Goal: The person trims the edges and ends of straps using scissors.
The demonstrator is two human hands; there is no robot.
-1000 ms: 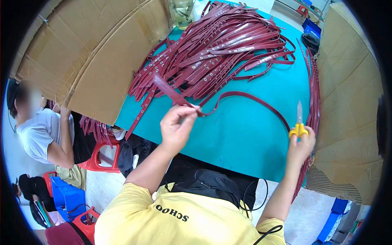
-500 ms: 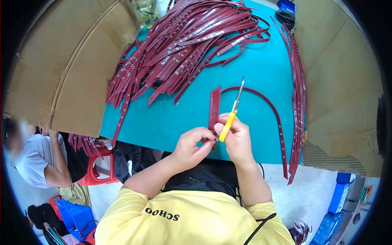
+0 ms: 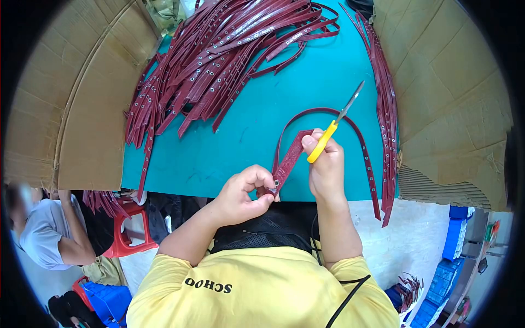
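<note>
My left hand point(image 3: 246, 192) pinches a dark red strap point(image 3: 289, 163) close to a metal eyelet, near the table's front edge. The strap's wide flat end slants up to the right and meets the fingers of my right hand point(image 3: 327, 167). Its narrow, eyelet-studded length arches over the table and hangs down past the front edge at the right. Yellow-handled scissors point(image 3: 326, 141) are held in my right hand, blades pointing up and to the right, away from the strap. My fingers partly hide the pinched part of the strap.
A large heap of similar straps point(image 3: 219, 65) covers the back left of the green table point(image 3: 229, 158). More straps point(image 3: 384, 109) lie along the right side. Cardboard walls point(image 3: 93, 93) flank the table. Another person point(image 3: 49, 235) sits at the left, by a red stool point(image 3: 131, 232).
My right hand has moved up and away from my left, taking the strap's wide end with it. That end has tipped from upright to slanting right. The scissors now lean further right.
</note>
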